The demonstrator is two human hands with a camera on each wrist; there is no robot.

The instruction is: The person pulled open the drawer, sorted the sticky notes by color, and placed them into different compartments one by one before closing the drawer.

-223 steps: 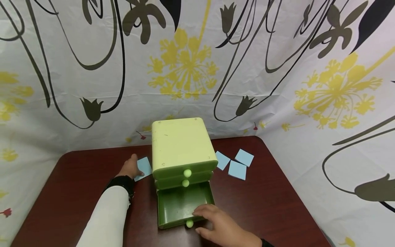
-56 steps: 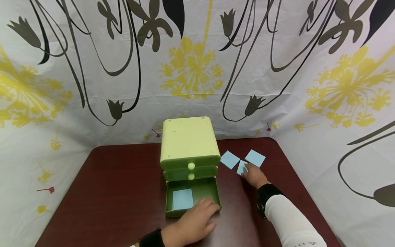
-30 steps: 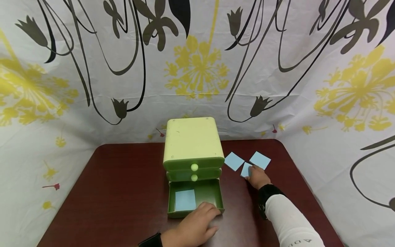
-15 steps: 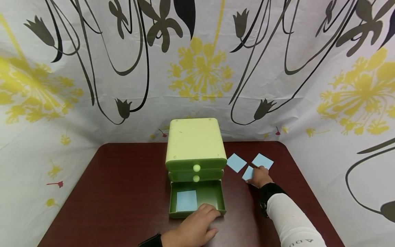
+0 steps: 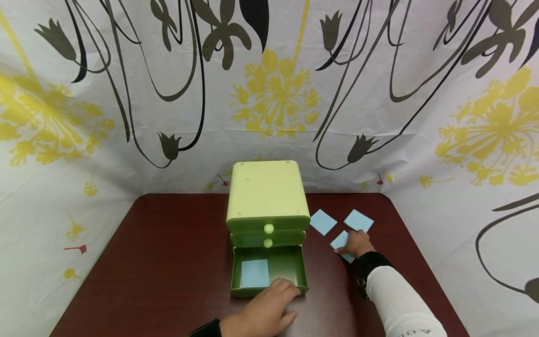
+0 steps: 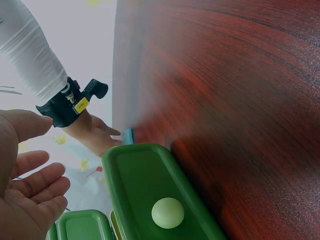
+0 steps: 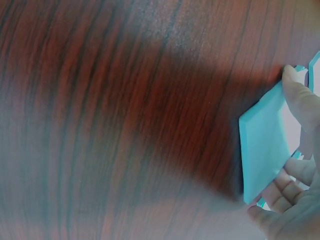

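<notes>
My right hand [image 5: 359, 244] pinches a light blue sticky note pad [image 7: 265, 145] by its edges, thumb on one side and fingers on the other. That pad lies at the table surface, right of a small green drawer cabinet [image 5: 268, 189]. The cabinet's bottom drawer [image 5: 287, 267] is pulled out, with another blue pad [image 5: 254, 273] lying flat in its left part. My left hand [image 5: 267, 310] is at the drawer's front edge, overlapping its right corner in the head view. Its fingers are loosely bent with nothing between them in the left wrist view.
Two more blue pads [image 5: 323, 222] [image 5: 359, 220] lie just beyond my right hand. The upper drawers, with round knobs [image 5: 268, 229], are shut. The dark red table [image 5: 168, 262] meets a patterned cloth [image 5: 198, 173] at its back edge.
Earlier my left hand was at a pad left of the cabinet and my right at the drawer. A pad now lies inside. My right hand has drawn its pad slightly nearer, turning it.
</notes>
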